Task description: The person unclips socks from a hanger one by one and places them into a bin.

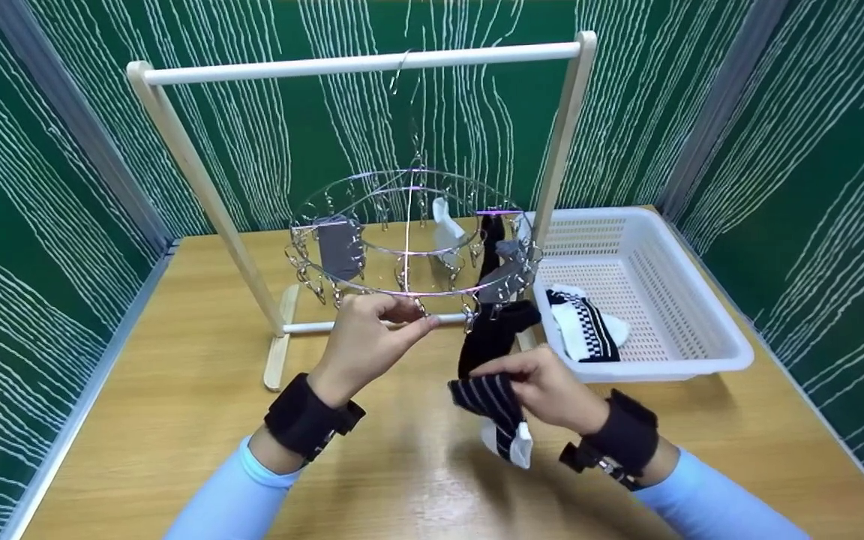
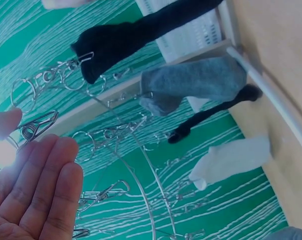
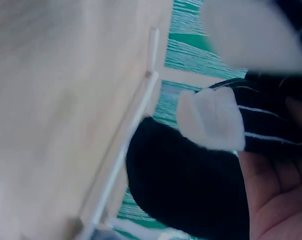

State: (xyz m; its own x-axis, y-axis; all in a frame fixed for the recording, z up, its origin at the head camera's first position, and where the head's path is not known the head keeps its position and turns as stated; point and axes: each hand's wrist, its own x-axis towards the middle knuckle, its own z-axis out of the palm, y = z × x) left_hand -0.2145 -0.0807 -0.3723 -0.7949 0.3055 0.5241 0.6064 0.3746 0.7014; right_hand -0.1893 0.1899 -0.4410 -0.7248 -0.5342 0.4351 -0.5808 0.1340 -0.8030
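My left hand (image 1: 372, 337) pinches a metal clip (image 2: 38, 125) between thumb and index finger at the front edge of the round wire hanger (image 1: 406, 251). In the head view my right hand (image 1: 559, 390) grips a black sock with thin light stripes and white parts (image 1: 503, 409), which dangles below the fingers. A plain black sock (image 1: 493, 341) hangs from the hanger right behind that hand. Further round the ring hang a grey sock (image 2: 190, 82), a slim black sock (image 2: 210, 114), a white sock (image 2: 233, 162) and, at the left, another grey sock (image 1: 340, 251).
A wooden stand with a white top rod (image 1: 361, 64) straddles the hanger, and its lower rod (image 1: 308, 328) runs behind my left hand. To the right sits a white plastic basket (image 1: 649, 369) with black-and-white patterned socks (image 1: 586, 326) inside. Green panels with white lines enclose the table.
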